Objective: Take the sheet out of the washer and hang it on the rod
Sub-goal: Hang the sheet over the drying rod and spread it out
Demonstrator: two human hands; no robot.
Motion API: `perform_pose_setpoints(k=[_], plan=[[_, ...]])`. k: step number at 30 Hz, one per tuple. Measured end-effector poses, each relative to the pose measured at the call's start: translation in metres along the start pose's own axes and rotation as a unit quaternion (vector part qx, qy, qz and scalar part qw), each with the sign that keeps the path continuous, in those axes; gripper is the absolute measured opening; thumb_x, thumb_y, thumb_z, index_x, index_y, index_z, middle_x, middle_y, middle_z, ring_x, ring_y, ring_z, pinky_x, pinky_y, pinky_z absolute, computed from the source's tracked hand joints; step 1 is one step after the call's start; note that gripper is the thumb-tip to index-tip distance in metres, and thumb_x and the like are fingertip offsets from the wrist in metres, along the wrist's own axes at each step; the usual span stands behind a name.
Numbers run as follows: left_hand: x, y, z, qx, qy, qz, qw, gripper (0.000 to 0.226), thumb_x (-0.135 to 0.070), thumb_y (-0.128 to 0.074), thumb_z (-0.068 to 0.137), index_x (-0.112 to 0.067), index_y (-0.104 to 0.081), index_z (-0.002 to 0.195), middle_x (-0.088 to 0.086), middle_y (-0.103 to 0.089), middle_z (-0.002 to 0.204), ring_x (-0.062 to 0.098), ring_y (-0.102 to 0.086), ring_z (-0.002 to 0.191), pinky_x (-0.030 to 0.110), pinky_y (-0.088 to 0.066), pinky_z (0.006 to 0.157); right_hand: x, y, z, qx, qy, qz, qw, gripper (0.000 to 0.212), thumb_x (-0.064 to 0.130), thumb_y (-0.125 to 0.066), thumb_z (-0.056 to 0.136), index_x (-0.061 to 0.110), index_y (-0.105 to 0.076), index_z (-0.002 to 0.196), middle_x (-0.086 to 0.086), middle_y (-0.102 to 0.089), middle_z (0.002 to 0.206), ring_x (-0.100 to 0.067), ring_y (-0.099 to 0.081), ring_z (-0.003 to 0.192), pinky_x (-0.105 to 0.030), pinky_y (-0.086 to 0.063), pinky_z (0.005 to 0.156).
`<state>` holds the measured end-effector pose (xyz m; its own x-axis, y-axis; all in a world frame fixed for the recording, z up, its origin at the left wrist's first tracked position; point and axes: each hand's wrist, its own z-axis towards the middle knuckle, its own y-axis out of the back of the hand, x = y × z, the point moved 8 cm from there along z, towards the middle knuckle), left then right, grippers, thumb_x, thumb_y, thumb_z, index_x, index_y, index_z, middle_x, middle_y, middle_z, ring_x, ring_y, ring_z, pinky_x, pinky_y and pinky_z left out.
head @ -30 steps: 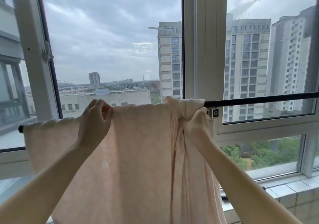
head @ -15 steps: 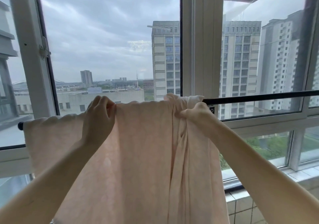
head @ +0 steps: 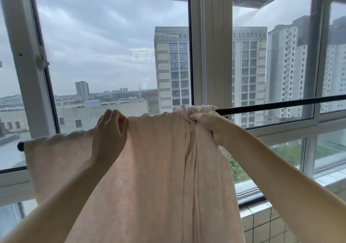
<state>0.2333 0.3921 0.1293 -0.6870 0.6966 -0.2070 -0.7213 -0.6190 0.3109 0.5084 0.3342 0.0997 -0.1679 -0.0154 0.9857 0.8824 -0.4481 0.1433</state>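
Observation:
A pale pink sheet (head: 155,167) hangs draped over a thin black rod (head: 280,105) that runs across the window. The sheet covers the rod's left half; only the rod's dark left end cap shows past the cloth. My left hand (head: 109,132) pinches the sheet's top edge on the rod, left of the middle. My right hand (head: 207,123) grips the bunched, twisted right part of the sheet where it sits on the rod. The cloth under my right hand falls in tight vertical folds. The washer is out of view.
Large white-framed windows (head: 209,55) stand right behind the rod, with tower blocks outside. A tiled sill and low wall (head: 262,220) lie at the lower right, below the glass.
My view has shifted a little to the right and up. My right hand has turned and pulled the bunched cloth slightly rightward along the rod. My left hand holds the same spot.

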Motion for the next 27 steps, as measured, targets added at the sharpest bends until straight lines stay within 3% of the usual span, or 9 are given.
perform_pose_setpoints(k=[3,5,7,10,13,16,23,26,27], plan=[[-0.002,0.000,-0.001,-0.008,-0.010,0.004,1.000,0.013,-0.013,-0.060,0.091,-0.005,-0.054,0.083,0.008,-0.056,0.083,0.028,-0.055,0.075,0.040,-0.049,0.064,0.014,-0.007,-0.002,0.062,0.038,-0.113,0.991,0.020,0.031,-0.070,0.085,0.018,-0.063,0.098,-0.002,-0.065,0.100,-0.019,-0.063,0.092,-0.035,-0.052,0.089],[-0.005,0.002,-0.001,-0.018,-0.015,0.008,1.000,0.014,-0.013,-0.059,0.092,-0.006,-0.053,0.082,0.008,-0.056,0.082,0.026,-0.054,0.073,0.038,-0.047,0.062,0.018,-0.006,-0.004,0.076,0.042,-0.144,0.986,0.043,0.029,-0.083,0.072,0.014,-0.064,0.107,-0.008,-0.066,0.111,-0.025,-0.065,0.099,-0.040,-0.054,0.090],[-0.007,0.002,-0.001,-0.022,-0.012,0.010,1.000,0.014,-0.014,-0.059,0.093,-0.006,-0.053,0.082,0.007,-0.056,0.082,0.024,-0.053,0.074,0.037,-0.046,0.062,0.022,0.002,0.000,0.067,0.047,-0.118,0.990,0.037,0.014,-0.085,0.068,0.007,-0.068,0.100,-0.013,-0.069,0.095,-0.020,-0.070,0.081,-0.031,-0.060,0.073],[-0.008,0.001,-0.001,-0.023,-0.008,0.008,1.000,0.015,-0.015,-0.058,0.093,-0.008,-0.052,0.081,0.006,-0.056,0.081,0.025,-0.053,0.074,0.039,-0.047,0.062,0.034,0.015,0.000,0.026,0.089,-0.114,0.989,0.011,-0.003,-0.070,0.082,0.005,-0.063,0.077,0.001,-0.057,0.069,-0.005,-0.057,0.055,-0.011,-0.046,0.045],[-0.010,-0.001,-0.002,-0.028,-0.012,0.011,0.999,0.016,-0.013,-0.058,0.092,-0.010,-0.050,0.079,0.006,-0.055,0.080,0.028,-0.054,0.073,0.039,-0.048,0.062,0.052,0.030,0.012,-0.022,0.146,-0.103,0.984,0.010,0.003,-0.069,0.084,-0.002,-0.068,0.093,0.003,-0.059,0.078,-0.012,-0.058,0.077,-0.011,-0.043,0.062],[-0.011,-0.004,-0.001,-0.030,0.000,0.017,0.999,0.016,-0.012,-0.058,0.092,-0.008,-0.051,0.078,0.006,-0.055,0.080,0.027,-0.054,0.071,0.039,-0.049,0.061,0.068,0.052,0.024,-0.069,0.162,-0.161,0.971,0.015,0.018,-0.071,0.086,0.024,-0.063,0.075,0.008,-0.058,0.078,-0.012,-0.056,0.082,-0.017,-0.043,0.068],[-0.007,-0.008,0.002,-0.034,0.020,0.042,0.998,0.017,-0.011,-0.060,0.091,-0.009,-0.051,0.077,0.003,-0.053,0.074,0.021,-0.052,0.062,0.033,-0.045,0.057,0.105,0.126,0.044,-0.234,0.219,-0.265,0.909,0.036,0.006,-0.065,0.085,0.020,-0.046,0.058,0.010,-0.046,0.065,-0.013,-0.061,0.083,-0.019,-0.045,0.067],[-0.006,-0.012,0.006,-0.032,0.044,0.054,0.997,0.018,-0.009,-0.060,0.090,-0.010,-0.051,0.076,0.002,-0.052,0.073,0.021,-0.051,0.062,0.035,-0.046,0.059,0.108,0.155,0.051,-0.294,0.218,-0.324,0.872,0.011,0.016,-0.070,0.083,0.014,-0.059,0.083,-0.003,-0.060,0.089,-0.027,-0.060,0.094,-0.029,-0.044,0.072],[-0.005,-0.013,0.007,-0.033,0.056,0.057,0.996,0.018,-0.008,-0.060,0.090,-0.010,-0.051,0.075,0.003,-0.053,0.072,0.021,-0.051,0.063,0.034,-0.044,0.060,0.108,0.164,0.056,-0.309,0.215,-0.333,0.864,0.018,0.019,-0.071,0.082,0.011,-0.060,0.094,-0.006,-0.061,0.094,-0.031,-0.060,0.098,-0.032,-0.046,0.075]])
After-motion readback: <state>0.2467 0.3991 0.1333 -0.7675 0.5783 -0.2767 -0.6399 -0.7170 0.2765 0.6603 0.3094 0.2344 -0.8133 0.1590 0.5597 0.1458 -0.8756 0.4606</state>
